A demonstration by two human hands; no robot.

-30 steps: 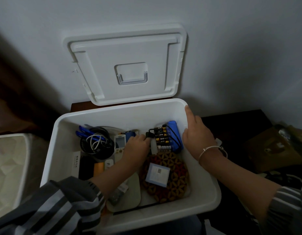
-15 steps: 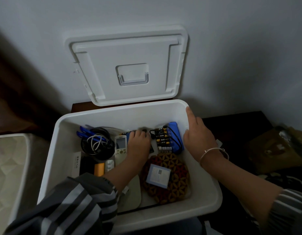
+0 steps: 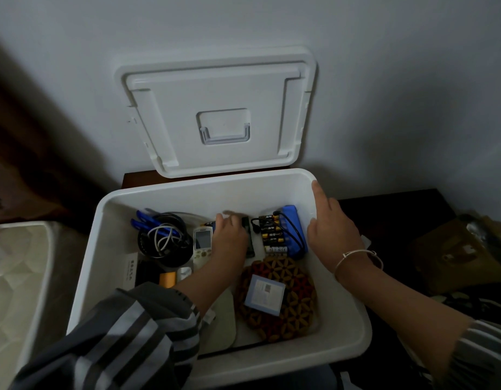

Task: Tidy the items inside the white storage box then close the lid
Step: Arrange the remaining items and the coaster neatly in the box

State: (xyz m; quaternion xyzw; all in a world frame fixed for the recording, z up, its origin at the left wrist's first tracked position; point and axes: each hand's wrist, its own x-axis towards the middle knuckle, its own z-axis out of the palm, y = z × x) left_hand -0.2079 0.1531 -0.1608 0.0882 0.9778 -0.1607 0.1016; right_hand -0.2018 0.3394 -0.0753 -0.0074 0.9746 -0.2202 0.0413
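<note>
The white storage box (image 3: 204,190) stands open, and its lid (image 3: 221,114) leans upright against the wall behind it. My left hand (image 3: 229,237) is inside the box, fingers stretched toward the back wall and blurred. It lies between a white remote (image 3: 203,240) and a black remote (image 3: 250,243), touching the black one. My right hand (image 3: 331,229) rests with straight fingers on the box's right wall. Beside it are several batteries (image 3: 273,235) and a blue power bank (image 3: 294,223). A small pale box (image 3: 265,294) lies on a red-yellow trivet (image 3: 294,313).
A black bowl of cables (image 3: 162,237) and blue pens (image 3: 143,219) fill the box's left side, with an orange item (image 3: 167,278) in front. A pale mattress (image 3: 18,277) is at the left. A dark tabletop (image 3: 384,204) and a brown package (image 3: 452,254) are on the right.
My left hand has slid toward the back of the box and its fingers have stretched out, uncovering the black remote at its right. My right hand has stayed on the box wall.
</note>
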